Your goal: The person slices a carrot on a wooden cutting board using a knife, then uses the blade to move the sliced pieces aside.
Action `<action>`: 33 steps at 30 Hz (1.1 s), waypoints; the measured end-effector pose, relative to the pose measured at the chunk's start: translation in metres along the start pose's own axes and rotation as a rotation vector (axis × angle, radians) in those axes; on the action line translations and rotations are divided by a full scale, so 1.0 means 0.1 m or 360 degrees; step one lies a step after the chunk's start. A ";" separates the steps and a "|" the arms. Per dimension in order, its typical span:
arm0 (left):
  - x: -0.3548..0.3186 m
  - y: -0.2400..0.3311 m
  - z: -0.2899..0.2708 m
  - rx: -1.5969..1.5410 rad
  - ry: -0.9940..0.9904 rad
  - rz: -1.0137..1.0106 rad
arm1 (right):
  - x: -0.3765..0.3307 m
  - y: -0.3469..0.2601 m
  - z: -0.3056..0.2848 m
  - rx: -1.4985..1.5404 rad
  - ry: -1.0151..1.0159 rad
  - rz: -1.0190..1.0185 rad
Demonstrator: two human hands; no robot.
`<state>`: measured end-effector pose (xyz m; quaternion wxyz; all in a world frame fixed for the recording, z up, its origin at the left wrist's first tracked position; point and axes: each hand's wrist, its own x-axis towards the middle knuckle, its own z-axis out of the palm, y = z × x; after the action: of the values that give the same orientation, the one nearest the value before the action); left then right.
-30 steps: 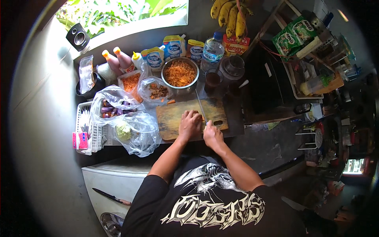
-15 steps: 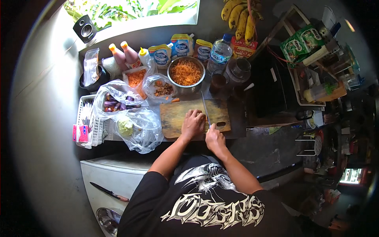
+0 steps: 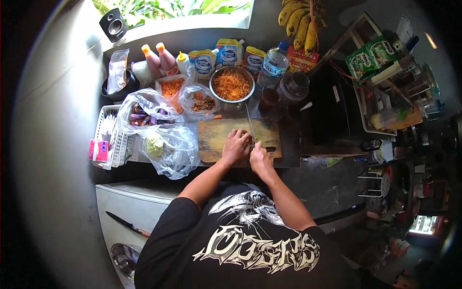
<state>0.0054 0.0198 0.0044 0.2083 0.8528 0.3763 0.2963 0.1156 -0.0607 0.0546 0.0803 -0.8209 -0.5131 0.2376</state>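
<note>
Your board (image 3: 214,140) is wood, matt and worn, its face mottled with rough-looking patches. Your knife (image 3: 250,123) has a smooth metal blade. The bowl (image 3: 233,101) is metal too, shiny along its rim. The bag (image 3: 180,161) you see is thin clear plastic, crinkled and glossy; the basket (image 3: 119,150), plastic; the bottle (image 3: 275,61), clear, glossy plastic. Your shirt (image 3: 187,241) is matt cloth, and the wall (image 3: 53,135) looks smooth and matt.

A black shirt (image 3: 245,224) is worn, cut with short sleeves (image 3: 175,214). Its front is filled by a large print: a pale, grey-shaded drawing (image 3: 252,204) is set above cream lettering (image 3: 260,253), formed in jagged, spiky strokes. The forearms (image 3: 288,204) are left bare.
</note>
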 end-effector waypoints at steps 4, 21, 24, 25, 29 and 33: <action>0.00 -0.05 -0.01 0.0011 0.0021 -0.0010 | -0.10 -0.01 -0.01 -0.0032 -0.0022 -0.0069; -0.01 -0.02 0.01 -0.0004 -0.0024 -0.0025 | 0.01 0.06 0.03 0.0012 -0.0018 -0.0001; -0.04 -0.11 0.01 -0.0009 0.0023 -0.0006 | -0.10 -0.01 -0.04 0.0037 -0.0057 -0.0032; -0.04 -0.12 0.02 -0.0019 0.0023 0.0008 | -0.15 0.01 0.02 0.0047 -0.0048 0.0007; -0.03 -0.07 0.04 -0.0066 0.0044 0.0052 | -0.14 0.05 0.19 0.0107 0.0000 0.0099; -0.06 -0.04 -0.03 -0.0038 -0.0017 0.0103 | 0.10 0.15 0.11 0.0165 0.0117 -0.0062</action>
<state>-0.0020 0.0176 0.0020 0.2107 0.8636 0.3439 0.3027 0.1259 -0.0601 0.0364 0.1460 -0.8138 -0.5126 0.2318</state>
